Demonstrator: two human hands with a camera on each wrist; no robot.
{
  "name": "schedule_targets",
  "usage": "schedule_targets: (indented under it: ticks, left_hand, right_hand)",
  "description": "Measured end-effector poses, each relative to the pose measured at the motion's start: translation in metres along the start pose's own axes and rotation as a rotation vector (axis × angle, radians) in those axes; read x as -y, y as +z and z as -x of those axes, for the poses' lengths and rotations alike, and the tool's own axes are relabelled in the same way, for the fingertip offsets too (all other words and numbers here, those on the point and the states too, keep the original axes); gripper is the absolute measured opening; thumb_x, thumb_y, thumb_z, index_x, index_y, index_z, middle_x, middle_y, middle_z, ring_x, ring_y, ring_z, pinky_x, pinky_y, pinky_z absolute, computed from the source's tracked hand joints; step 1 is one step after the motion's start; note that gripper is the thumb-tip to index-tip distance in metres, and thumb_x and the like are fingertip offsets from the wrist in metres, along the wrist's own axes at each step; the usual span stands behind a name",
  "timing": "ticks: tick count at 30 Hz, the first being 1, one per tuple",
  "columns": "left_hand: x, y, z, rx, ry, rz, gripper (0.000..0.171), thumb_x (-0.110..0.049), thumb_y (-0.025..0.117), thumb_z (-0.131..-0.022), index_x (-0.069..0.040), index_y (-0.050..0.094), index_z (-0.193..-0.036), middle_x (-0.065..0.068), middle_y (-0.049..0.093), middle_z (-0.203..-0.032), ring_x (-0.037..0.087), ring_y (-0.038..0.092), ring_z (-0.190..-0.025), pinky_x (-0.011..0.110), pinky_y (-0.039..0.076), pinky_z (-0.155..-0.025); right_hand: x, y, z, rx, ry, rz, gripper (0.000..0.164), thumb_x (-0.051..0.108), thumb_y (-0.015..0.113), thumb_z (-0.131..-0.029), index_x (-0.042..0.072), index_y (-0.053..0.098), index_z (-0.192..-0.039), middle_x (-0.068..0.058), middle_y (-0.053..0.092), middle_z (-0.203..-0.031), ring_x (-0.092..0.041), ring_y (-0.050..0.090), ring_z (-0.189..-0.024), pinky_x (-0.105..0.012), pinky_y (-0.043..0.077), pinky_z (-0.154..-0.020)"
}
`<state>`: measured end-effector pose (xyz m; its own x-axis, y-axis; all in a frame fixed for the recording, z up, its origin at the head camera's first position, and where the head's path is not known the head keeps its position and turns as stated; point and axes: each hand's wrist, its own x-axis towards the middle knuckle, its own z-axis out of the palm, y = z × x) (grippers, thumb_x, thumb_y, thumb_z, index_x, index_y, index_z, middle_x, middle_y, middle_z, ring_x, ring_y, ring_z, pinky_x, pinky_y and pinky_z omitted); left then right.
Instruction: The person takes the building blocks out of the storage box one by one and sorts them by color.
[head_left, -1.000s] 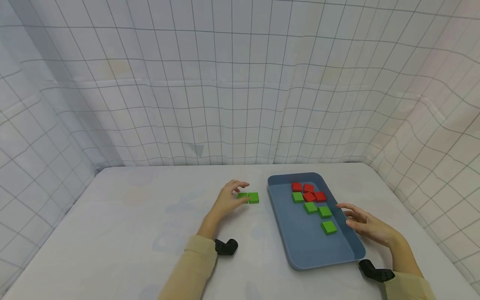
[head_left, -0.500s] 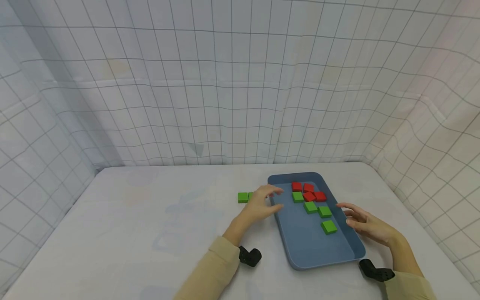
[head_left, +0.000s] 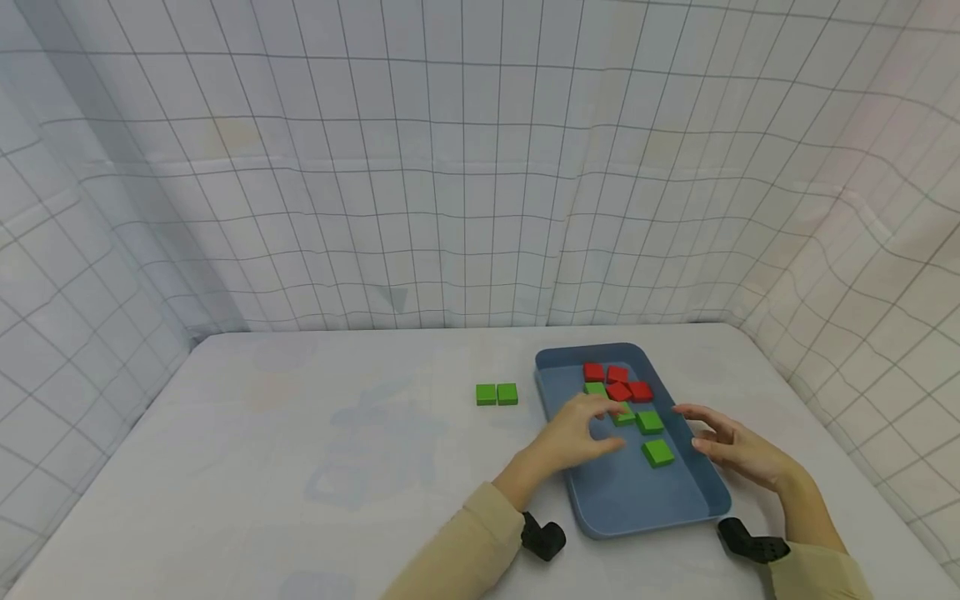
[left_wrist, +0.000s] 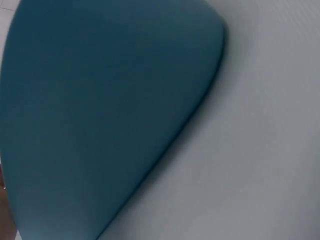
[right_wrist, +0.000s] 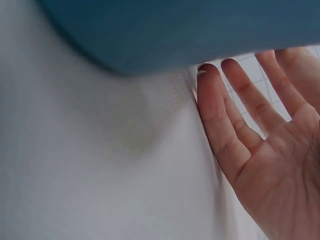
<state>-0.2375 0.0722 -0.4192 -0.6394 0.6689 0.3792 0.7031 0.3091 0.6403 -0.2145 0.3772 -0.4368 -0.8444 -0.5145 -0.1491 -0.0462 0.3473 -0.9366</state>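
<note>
My left hand (head_left: 572,435) is over the left side of the blue tray (head_left: 622,504), thumb and fingers apart with nothing between them. Its fingertips are nearest a green block (head_left: 624,417) in the tray, partly covered by them; contact is unclear. At the tray's right rim is my right hand (head_left: 738,450), its fingers loosely bent and holding nothing. The right wrist view has the same palm (right_wrist: 280,170) beneath the tray's side wall (right_wrist: 175,35). In the left wrist view, the tray's outer wall (left_wrist: 110,100) fills much of the picture, and the fingers are hidden.
Several red blocks (head_left: 618,392) lie together at the tray's far end, with green blocks (head_left: 657,453) nearer. Two green blocks (head_left: 507,394) sit side by side on the white table (head_left: 300,450), left of the tray. Gridded white curtains (head_left: 480,167) enclose the table.
From beside the two green blocks on the table, my left hand has moved right and toward me, over the tray. Those blocks stay put. My right hand keeps its place.
</note>
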Motion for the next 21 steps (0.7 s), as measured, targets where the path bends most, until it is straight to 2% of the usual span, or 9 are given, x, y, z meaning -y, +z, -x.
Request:
schedule_targets:
  ticks: [3, 6, 10, 13, 17, 21]
  left_hand:
    - [-0.003, 0.007, -0.003, 0.030, 0.008, -0.049, 0.038, -0.019, 0.069, -0.082, -0.008, 0.060, -0.117, 0.003, 0.062, -0.110, 0.014, 0.055, -0.098, 0.018, 0.042, -0.085]
    - [-0.007, 0.013, -0.007, 0.059, 0.008, -0.096, 0.038, -0.021, 0.069, -0.082, -0.009, 0.061, -0.117, 0.001, 0.062, -0.109, 0.010, 0.054, -0.100, 0.015, 0.039, -0.085]
    - [-0.012, 0.020, -0.012, 0.100, -0.021, -0.126, 0.038, -0.022, 0.069, -0.082, -0.009, 0.061, -0.117, 0.001, 0.062, -0.108, 0.010, 0.055, -0.099, 0.013, 0.039, -0.084]
    - [-0.015, 0.026, -0.015, 0.119, -0.046, -0.150, 0.040, -0.023, 0.070, -0.081, -0.011, 0.061, -0.117, 0.000, 0.063, -0.106, 0.008, 0.055, -0.096, 0.013, 0.040, -0.081]
    - [-0.017, 0.034, -0.019, 0.118, -0.073, -0.179, 0.040, -0.025, 0.072, -0.079, -0.012, 0.062, -0.116, -0.002, 0.063, -0.104, 0.006, 0.055, -0.094, 0.012, 0.040, -0.080]
    - [-0.018, 0.043, -0.022, 0.090, -0.113, -0.181, 0.041, -0.026, 0.074, -0.077, -0.012, 0.064, -0.114, -0.003, 0.063, -0.103, 0.005, 0.055, -0.094, 0.012, 0.040, -0.080]
  right_hand:
    - [0.001, 0.001, 0.000, -0.008, -0.008, -0.002, 0.052, 0.009, 0.042, -0.097, 0.015, 0.023, -0.145, 0.012, 0.022, -0.144, 0.005, 0.039, -0.114, -0.022, 0.040, -0.087]
    - [0.002, 0.001, 0.000, -0.021, -0.006, 0.000, 0.052, 0.009, 0.043, -0.096, 0.013, 0.024, -0.145, 0.013, 0.025, -0.141, 0.002, 0.042, -0.113, -0.025, 0.041, -0.086]
    - [0.003, 0.002, 0.000, -0.033, -0.006, 0.006, 0.053, 0.009, 0.044, -0.096, 0.008, 0.023, -0.144, 0.017, 0.029, -0.135, 0.000, 0.044, -0.112, -0.025, 0.042, -0.086]
    - [0.004, 0.002, -0.001, -0.044, 0.001, 0.023, 0.052, 0.010, 0.045, -0.096, 0.008, 0.023, -0.143, 0.017, 0.029, -0.134, 0.002, 0.044, -0.112, -0.032, 0.041, -0.088]
    - [0.004, 0.003, 0.000, -0.058, 0.003, 0.047, 0.052, 0.011, 0.046, -0.096, 0.008, 0.025, -0.143, 0.016, 0.029, -0.134, 0.005, 0.043, -0.112, -0.042, 0.038, -0.090]
    - [0.005, 0.004, 0.000, -0.071, 0.002, 0.054, 0.052, 0.011, 0.047, -0.095, 0.008, 0.026, -0.143, 0.013, 0.029, -0.135, 0.005, 0.042, -0.112, -0.046, 0.037, -0.091]
